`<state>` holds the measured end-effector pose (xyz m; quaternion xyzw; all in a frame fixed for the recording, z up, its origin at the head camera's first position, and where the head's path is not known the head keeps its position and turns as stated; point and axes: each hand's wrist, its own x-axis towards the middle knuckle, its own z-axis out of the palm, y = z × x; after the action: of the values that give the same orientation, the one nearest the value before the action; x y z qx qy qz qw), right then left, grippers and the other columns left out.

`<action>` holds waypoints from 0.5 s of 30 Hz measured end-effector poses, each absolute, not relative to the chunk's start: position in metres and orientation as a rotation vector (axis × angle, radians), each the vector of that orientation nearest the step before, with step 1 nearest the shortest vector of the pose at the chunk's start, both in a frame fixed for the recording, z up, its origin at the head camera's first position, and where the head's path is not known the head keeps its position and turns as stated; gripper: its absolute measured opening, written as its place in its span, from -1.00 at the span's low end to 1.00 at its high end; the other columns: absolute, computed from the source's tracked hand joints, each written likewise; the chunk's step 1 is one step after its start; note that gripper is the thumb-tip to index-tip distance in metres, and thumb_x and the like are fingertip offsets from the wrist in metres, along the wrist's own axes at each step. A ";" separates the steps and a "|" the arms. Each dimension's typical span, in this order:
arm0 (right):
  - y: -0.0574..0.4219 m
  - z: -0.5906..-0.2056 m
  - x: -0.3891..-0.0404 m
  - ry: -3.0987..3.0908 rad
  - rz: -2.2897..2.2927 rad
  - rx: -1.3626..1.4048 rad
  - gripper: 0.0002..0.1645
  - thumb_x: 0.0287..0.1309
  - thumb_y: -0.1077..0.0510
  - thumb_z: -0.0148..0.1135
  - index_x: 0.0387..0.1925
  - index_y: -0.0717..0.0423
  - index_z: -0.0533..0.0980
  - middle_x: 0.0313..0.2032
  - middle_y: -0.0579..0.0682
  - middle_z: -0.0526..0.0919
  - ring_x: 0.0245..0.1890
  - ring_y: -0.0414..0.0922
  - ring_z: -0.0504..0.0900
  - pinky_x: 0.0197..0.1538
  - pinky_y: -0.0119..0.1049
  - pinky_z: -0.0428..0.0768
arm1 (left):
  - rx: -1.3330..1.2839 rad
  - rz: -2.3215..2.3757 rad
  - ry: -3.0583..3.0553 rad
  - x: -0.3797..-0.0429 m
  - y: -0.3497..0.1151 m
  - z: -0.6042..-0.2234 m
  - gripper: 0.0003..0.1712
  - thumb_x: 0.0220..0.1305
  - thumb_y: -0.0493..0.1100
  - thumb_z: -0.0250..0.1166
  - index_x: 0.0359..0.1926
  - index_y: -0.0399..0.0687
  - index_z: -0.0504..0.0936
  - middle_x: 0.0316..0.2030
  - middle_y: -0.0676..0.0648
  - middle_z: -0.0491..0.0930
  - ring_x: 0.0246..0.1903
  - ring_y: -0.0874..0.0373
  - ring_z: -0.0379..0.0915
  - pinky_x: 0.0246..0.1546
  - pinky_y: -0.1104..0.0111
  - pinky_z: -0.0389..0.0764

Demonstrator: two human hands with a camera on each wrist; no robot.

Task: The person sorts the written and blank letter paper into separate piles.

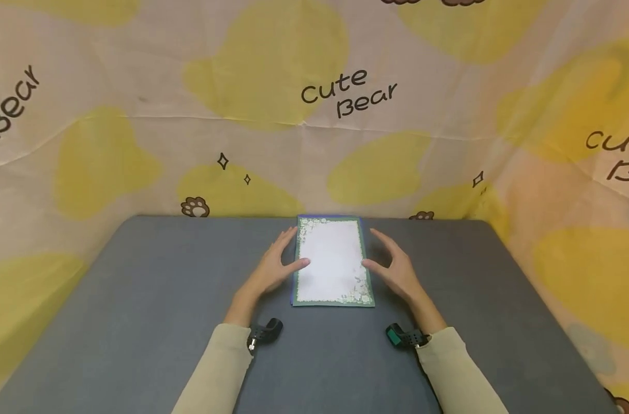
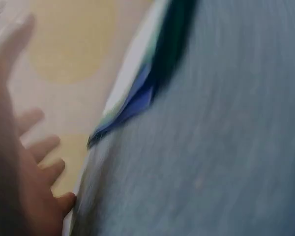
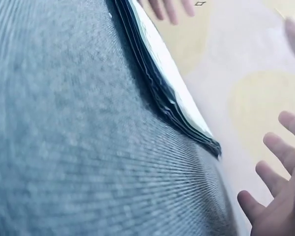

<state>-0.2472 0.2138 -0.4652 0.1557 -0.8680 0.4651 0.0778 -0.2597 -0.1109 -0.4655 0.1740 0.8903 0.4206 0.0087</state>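
Observation:
A stack of paper sheets (image 1: 330, 261) lies flat on the table, its top sheet white with a green floral border. Blue edging peeks out along its far and left sides. My left hand (image 1: 273, 267) is at the left side, fingers spread and thumb over the sheet's edge in the head view. On the opposite side is my right hand (image 1: 399, 273), with fingers extended and thumb tip right at the right edge. The right wrist view shows several thin layers in the stack (image 3: 162, 93). Neither hand grips anything.
The grey table (image 1: 154, 322) runs back to a hanging cloth (image 1: 263, 69) with yellow patches and "Cute Bear" lettering. The cloth also rises along both sides. Dark bands (image 1: 267, 330) with small devices sit at both wrists, by light sleeves.

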 end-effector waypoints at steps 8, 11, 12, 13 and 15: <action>0.214 -0.477 -0.247 -2.694 1.223 0.592 -0.02 0.11 -0.08 0.47 0.50 0.00 0.27 0.54 0.09 0.23 0.58 0.18 0.10 0.47 0.42 0.10 | 0.621 1.130 2.850 -0.258 -0.106 -0.475 0.09 0.18 0.32 0.38 0.59 0.06 0.12 0.60 -0.10 0.08 0.61 -0.16 -0.15 0.60 -0.15 -0.23; 0.212 -0.478 -0.248 -2.723 1.106 0.700 0.05 0.06 -0.13 0.50 0.51 0.03 0.26 0.55 0.10 0.22 0.58 0.22 0.05 0.45 0.46 0.10 | 0.660 1.015 2.883 -0.257 -0.105 -0.475 0.12 0.12 0.33 0.40 0.58 0.04 0.15 0.59 -0.10 0.10 0.61 -0.15 -0.12 0.60 -0.14 -0.22; 0.211 -0.478 -0.248 -2.736 1.065 0.731 0.07 0.05 -0.16 0.50 0.52 0.03 0.25 0.55 0.09 0.22 0.59 0.22 0.04 0.44 0.47 0.10 | 0.672 0.981 2.893 -0.257 -0.105 -0.475 0.14 0.10 0.34 0.42 0.58 0.03 0.16 0.58 -0.11 0.10 0.60 -0.15 -0.11 0.60 -0.14 -0.21; 0.211 -0.478 -0.249 -2.748 1.030 0.758 0.09 0.03 -0.19 0.50 0.52 0.02 0.24 0.56 0.08 0.21 0.59 0.23 0.03 0.44 0.48 0.10 | 0.681 0.948 2.901 -0.257 -0.105 -0.475 0.15 0.07 0.35 0.42 0.57 0.03 0.17 0.58 -0.12 0.11 0.60 -0.16 -0.10 0.60 -0.14 -0.20; 0.210 -0.479 -0.249 -2.774 0.964 0.787 0.12 0.02 -0.24 0.49 0.53 0.01 0.22 0.56 0.06 0.20 0.59 0.22 0.02 0.43 0.48 0.12 | 0.695 0.898 2.912 -0.258 -0.106 -0.475 0.18 0.02 0.38 0.44 0.56 0.03 0.19 0.58 -0.13 0.12 0.60 -0.16 -0.10 0.60 -0.15 -0.19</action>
<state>-0.2491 0.2103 -0.4792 0.2585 -0.9112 0.3168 0.0507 -0.2578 -0.1057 -0.4752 0.2223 0.9317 0.2873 0.0082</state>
